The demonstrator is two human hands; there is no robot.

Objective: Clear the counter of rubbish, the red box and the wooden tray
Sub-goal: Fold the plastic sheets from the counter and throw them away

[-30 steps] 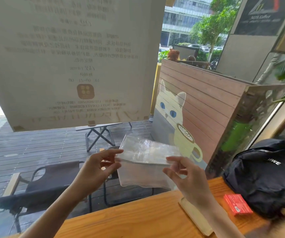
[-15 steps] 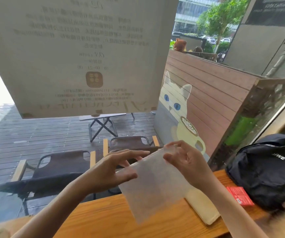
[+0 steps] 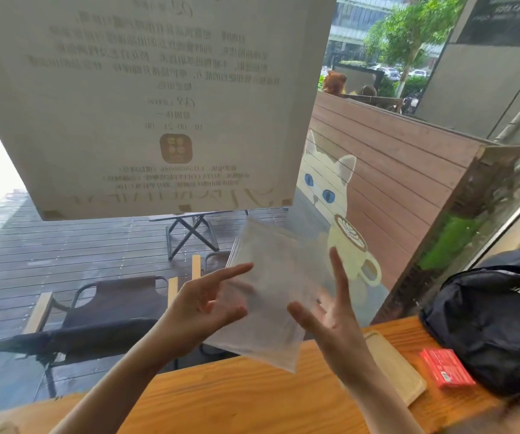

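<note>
1. A folding chair (image 3: pixel 105 311) is standing outside on the dark decking, seen through the window at far left. A large pale notice (image 3: pixel 158 98) with mirrored print is hanging on the glass above it.
2. The left hand (image 3: pixel 202 305) is being held up above the counter (image 3: pixel 236 399), palm turned right, index finger stretched out straight, other fingers loosely bent. Its fingertips are lying against the left edge of the bag; whether they are actually pinching it, I cannot tell.
3. A clear plastic bag (image 3: pixel 271 292) is hanging in the air between the two hands, tilted, top corner up near the notice's lower edge, bottom corner dipping in front of the counter's far edge. It is blurred.
4. The right hand (image 3: pixel 330 317) is being held just right of the bag, fingers spread and straight, thumb pointing left toward the bag's lower part. It is gripping nothing; contact with the bag cannot be told.
5. The wooden tray (image 3: pixel 393 368) is lying flat on the counter, partly behind the right forearm.
6. The red box (image 3: pixel 446 368) is lying on the counter just right of the tray, touching or nearly touching the black backpack (image 3: pixel 497 317) sitting at the counter's right end.
7. A painted cat with a coffee cup is showing on the wooden fence (image 3: pixel 393 183) outside.
</note>
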